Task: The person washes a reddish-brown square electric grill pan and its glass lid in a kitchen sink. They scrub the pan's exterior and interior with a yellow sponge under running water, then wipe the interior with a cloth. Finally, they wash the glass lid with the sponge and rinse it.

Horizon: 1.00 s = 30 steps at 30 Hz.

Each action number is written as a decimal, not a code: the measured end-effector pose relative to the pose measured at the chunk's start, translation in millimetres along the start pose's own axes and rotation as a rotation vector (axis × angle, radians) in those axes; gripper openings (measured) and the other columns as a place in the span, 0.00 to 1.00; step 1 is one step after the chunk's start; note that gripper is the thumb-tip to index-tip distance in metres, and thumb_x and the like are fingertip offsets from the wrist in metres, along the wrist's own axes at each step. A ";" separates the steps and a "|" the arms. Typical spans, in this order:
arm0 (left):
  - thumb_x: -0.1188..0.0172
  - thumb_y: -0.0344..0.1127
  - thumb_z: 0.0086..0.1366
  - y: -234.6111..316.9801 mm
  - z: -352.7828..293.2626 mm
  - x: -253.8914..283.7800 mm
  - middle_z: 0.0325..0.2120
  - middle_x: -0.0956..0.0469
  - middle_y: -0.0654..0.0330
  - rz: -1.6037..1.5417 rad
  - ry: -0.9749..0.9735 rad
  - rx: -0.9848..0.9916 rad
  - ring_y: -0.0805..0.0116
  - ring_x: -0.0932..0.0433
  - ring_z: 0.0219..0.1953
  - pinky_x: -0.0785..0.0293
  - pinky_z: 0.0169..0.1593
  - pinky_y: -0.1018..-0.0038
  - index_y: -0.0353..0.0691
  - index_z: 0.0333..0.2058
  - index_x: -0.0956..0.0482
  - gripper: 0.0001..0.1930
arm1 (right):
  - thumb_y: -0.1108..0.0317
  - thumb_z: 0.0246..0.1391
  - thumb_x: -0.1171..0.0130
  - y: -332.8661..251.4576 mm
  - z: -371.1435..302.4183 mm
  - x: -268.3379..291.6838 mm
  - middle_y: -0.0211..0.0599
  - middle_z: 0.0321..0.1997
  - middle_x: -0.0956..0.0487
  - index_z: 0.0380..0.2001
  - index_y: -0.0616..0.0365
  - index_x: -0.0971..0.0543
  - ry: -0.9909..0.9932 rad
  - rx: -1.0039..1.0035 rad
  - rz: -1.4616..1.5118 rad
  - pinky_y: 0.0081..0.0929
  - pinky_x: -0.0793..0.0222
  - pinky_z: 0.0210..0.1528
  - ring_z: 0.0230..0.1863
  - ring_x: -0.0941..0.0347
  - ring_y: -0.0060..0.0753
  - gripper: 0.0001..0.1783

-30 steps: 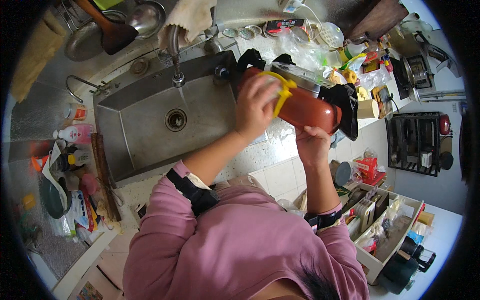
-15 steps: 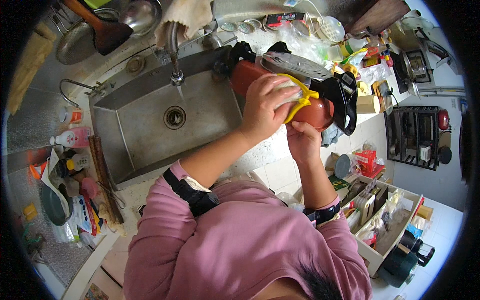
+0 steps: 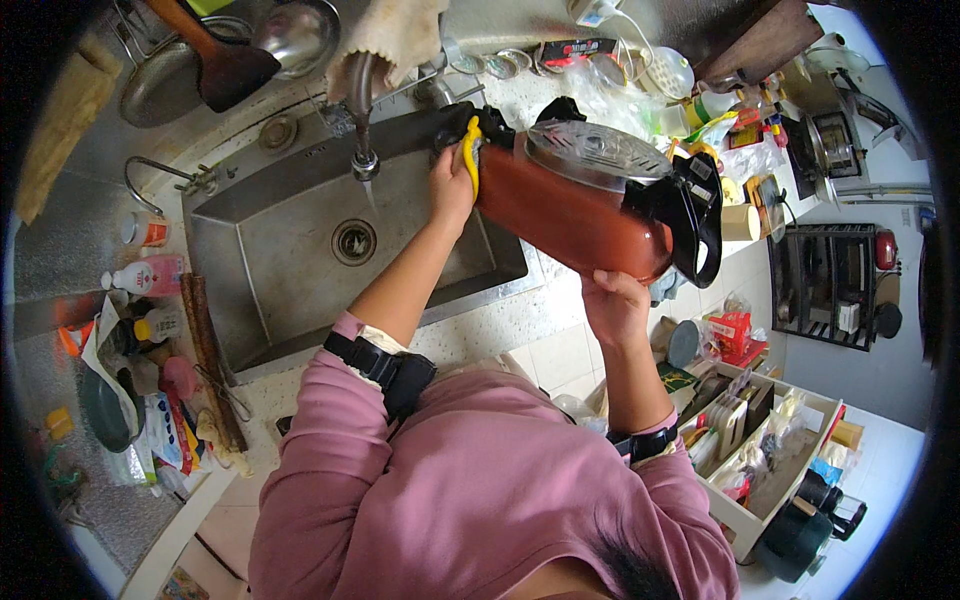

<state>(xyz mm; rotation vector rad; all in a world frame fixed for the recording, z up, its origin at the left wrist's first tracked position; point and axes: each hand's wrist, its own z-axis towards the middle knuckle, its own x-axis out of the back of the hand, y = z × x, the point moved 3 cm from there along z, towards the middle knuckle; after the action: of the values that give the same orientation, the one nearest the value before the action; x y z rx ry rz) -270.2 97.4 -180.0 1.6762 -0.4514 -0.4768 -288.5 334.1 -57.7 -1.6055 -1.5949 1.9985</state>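
Observation:
A long red-brown appliance (image 3: 560,222) with black end pieces and an oval slotted metal plate (image 3: 590,147) is held tilted over the right side of the sink. My right hand (image 3: 615,305) grips its lower edge near the right end, the thumb against the red surface and the other fingers partly hidden. At the far left end, my left hand (image 3: 453,188) presses a yellow-edged scrubbing cloth (image 3: 471,160) against the appliance. Most of the cloth is hidden by the hand.
Left of the appliance lies the steel sink (image 3: 290,250), with water running from a faucet (image 3: 364,150). Bottles (image 3: 150,275) stand by its left rim. Jar lids and plastic bags (image 3: 625,95) crowd the counter behind. An open drawer (image 3: 770,450) juts out at the right.
My left hand has slid the cloth left along the appliance, from its right part to its left end. A thin stream of water now shows under the faucet. My right hand stays at the lower edge.

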 end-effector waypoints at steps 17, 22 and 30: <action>0.63 0.43 0.71 -21.8 -49.4 37.1 0.51 0.26 0.56 -0.964 -0.258 0.750 0.61 0.26 0.52 0.32 0.58 0.61 0.42 0.52 0.29 0.19 | 0.85 0.25 0.39 -8.3 -47.9 30.7 0.41 0.59 0.30 0.58 0.58 0.34 -0.097 -0.261 -0.111 0.51 0.46 0.66 0.63 0.37 0.47 0.47; 0.64 0.39 0.72 -36.5 -60.2 54.6 0.49 0.25 0.57 -0.962 -0.210 0.758 0.62 0.25 0.49 0.27 0.53 0.62 0.41 0.52 0.30 0.18 | 0.84 0.24 0.39 -11.5 -46.8 36.7 0.40 0.60 0.30 0.58 0.58 0.34 -0.116 -0.207 -0.112 0.49 0.49 0.67 0.63 0.38 0.47 0.47; 0.53 0.27 0.66 -57.9 -67.9 83.0 0.41 0.23 0.58 -0.374 -0.491 0.328 0.65 0.22 0.40 0.22 0.41 0.70 0.40 0.50 0.30 0.14 | 0.80 0.23 0.38 -39.3 -43.0 57.1 0.40 0.59 0.30 0.59 0.58 0.35 -0.051 -0.128 -0.112 0.46 0.43 0.65 0.62 0.36 0.47 0.48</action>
<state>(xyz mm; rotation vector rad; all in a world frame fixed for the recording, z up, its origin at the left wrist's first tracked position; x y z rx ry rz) -162.0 116.9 -232.5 1.9678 -0.5958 -1.1554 -298.9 415.0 -59.0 -1.4810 -1.8227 1.9311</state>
